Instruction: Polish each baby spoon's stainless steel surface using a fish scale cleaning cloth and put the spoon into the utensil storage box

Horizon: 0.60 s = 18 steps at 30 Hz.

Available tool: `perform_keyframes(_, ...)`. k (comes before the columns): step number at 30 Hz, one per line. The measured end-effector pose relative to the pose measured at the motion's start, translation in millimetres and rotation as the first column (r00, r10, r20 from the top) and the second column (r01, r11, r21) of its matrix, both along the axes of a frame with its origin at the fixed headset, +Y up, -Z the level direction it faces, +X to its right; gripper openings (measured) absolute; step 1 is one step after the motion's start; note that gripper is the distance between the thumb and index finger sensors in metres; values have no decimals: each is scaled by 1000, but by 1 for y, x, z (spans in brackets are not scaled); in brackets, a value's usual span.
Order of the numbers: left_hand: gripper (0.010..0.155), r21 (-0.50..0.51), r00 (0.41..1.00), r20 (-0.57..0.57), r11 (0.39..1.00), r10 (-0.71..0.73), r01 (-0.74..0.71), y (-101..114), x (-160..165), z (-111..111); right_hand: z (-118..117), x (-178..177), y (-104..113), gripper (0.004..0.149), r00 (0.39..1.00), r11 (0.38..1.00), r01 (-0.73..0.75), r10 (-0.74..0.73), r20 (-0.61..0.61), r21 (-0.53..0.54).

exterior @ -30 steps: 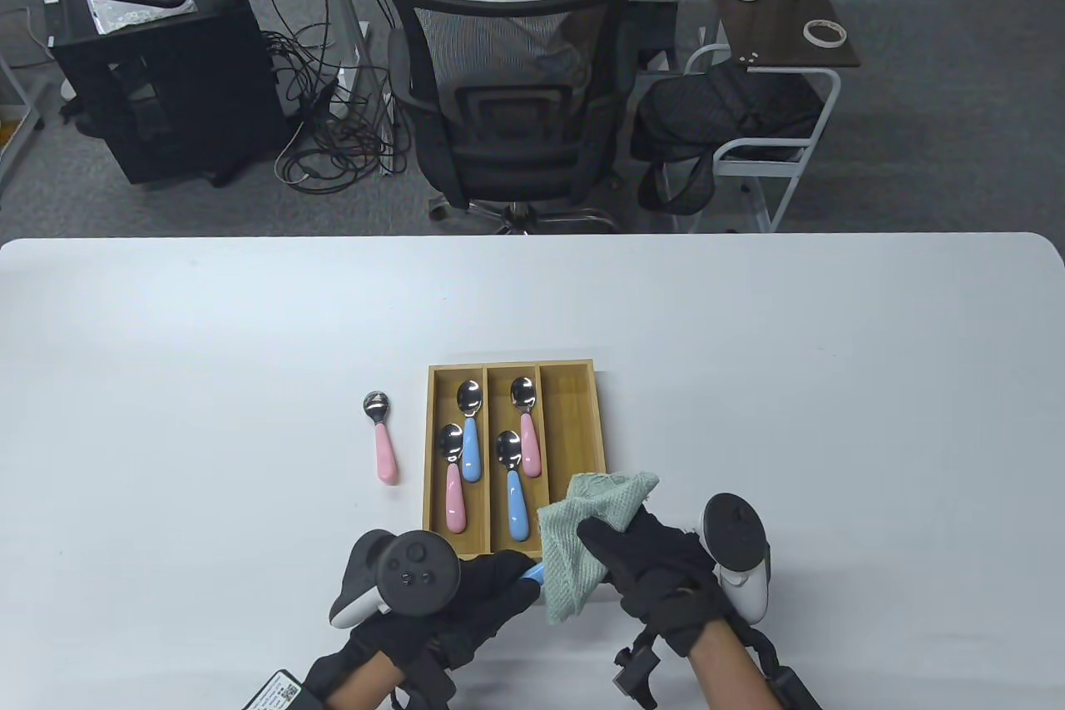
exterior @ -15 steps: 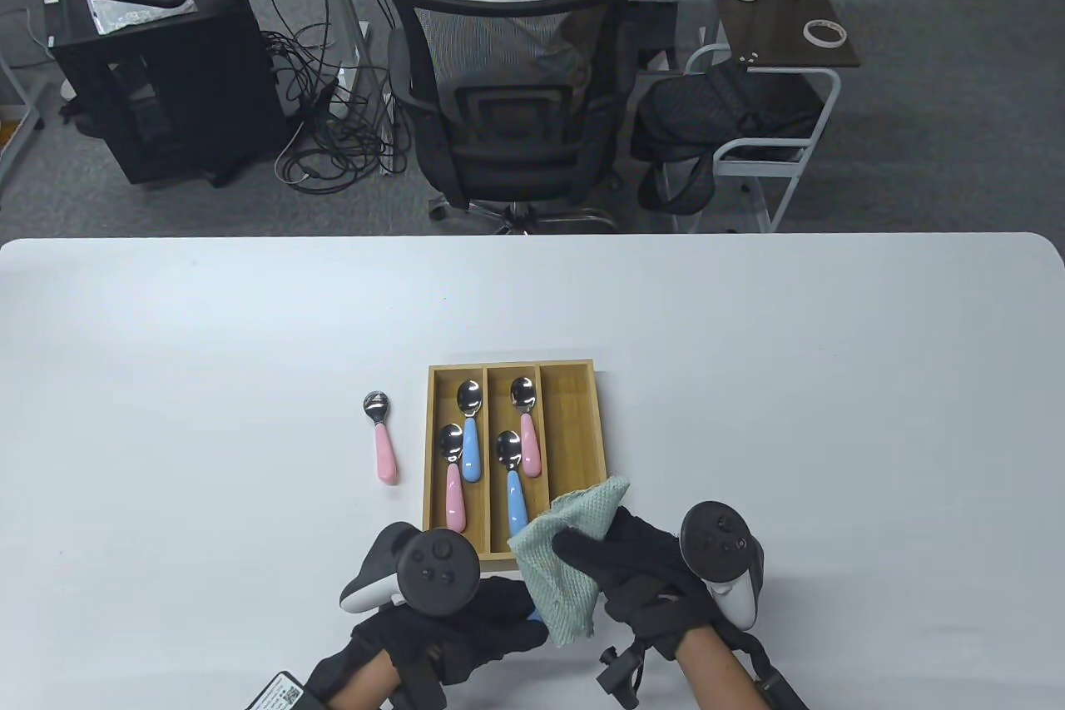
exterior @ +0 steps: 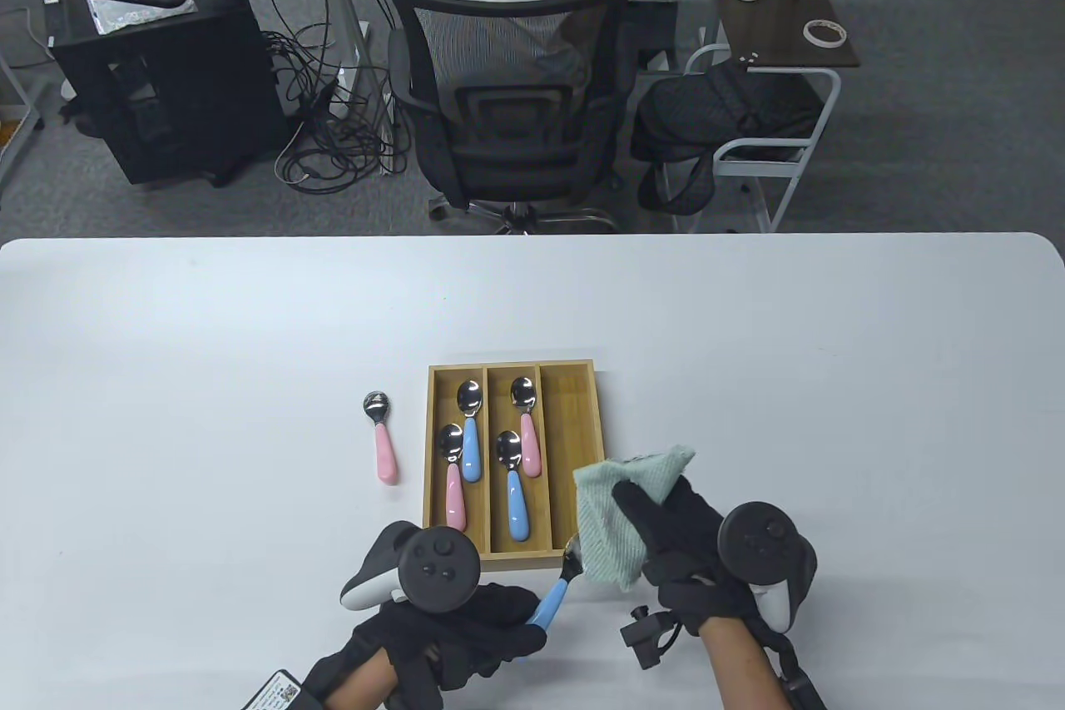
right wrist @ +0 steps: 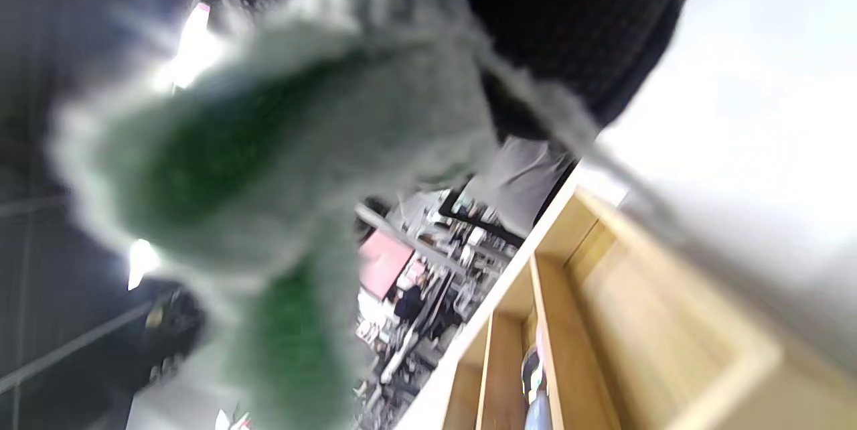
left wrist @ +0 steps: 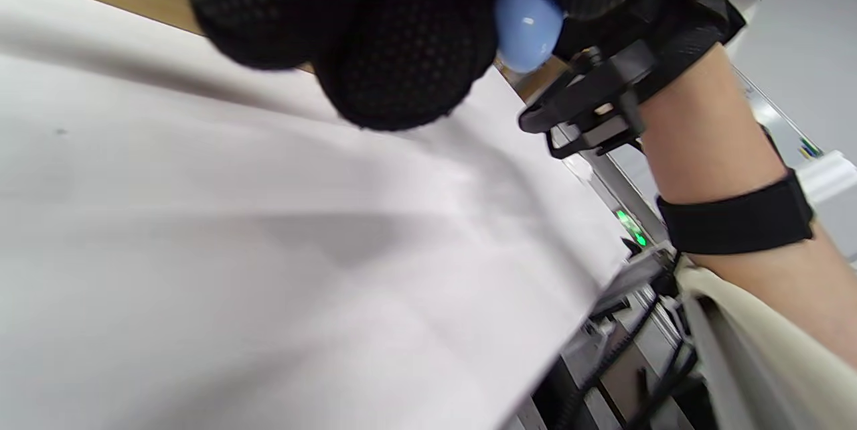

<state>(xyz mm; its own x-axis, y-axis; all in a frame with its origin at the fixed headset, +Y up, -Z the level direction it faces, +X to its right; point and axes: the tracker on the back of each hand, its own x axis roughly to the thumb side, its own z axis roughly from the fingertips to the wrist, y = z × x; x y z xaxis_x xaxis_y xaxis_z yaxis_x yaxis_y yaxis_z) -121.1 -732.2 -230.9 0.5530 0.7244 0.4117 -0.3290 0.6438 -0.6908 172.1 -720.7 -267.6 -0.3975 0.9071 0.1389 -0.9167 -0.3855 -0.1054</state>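
Observation:
My left hand (exterior: pixel 470 631) grips the blue handle of a baby spoon (exterior: pixel 551 602) near the table's front edge; the handle's end (left wrist: pixel 527 29) shows between its fingers in the left wrist view. The steel bowl points up-right, touching the green cloth (exterior: pixel 620 514) that my right hand (exterior: pixel 678 543) holds bunched over the box's right front corner. The cloth (right wrist: pixel 268 142) fills the right wrist view, blurred. The wooden storage box (exterior: pixel 574 402) holds several spoons with blue and pink handles in its left and middle compartments. A pink-handled spoon (exterior: pixel 381 444) lies on the table left of the box.
The white table (exterior: pixel 790 377) stretches wide on both sides of the box. Beyond its far edge stand a black office chair (exterior: pixel 507 127) with a person seated behind it, a computer stand (exterior: pixel 158 61) and a small side table (exterior: pixel 782 19).
My right hand has carried the cloth to the right and up, off the blue spoon. The spoon's handle and bowl now show beyond my left hand, which has barely moved.

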Motion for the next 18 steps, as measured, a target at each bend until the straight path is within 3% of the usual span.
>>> perform_keyframes(5,56,-107,971,-199,982,131,-154,11,-12,-24,-5,27,1,51,988,991,134,-133,78,-17)
perform_keyframes(11,57,-82,936,-351,997,-29,0,50,-1,-66,-2,21,4,52,992,992,122,-123,38,4)
perform_keyframes(14,57,-126,901,-421,991,-103,54,48,16,-95,0,18,5,52,991,992,129,-129,21,7)
perform_keyframes(18,57,-226,857,-464,965,-223,129,28,38,-133,2,20,4,52,988,988,153,-153,26,9)
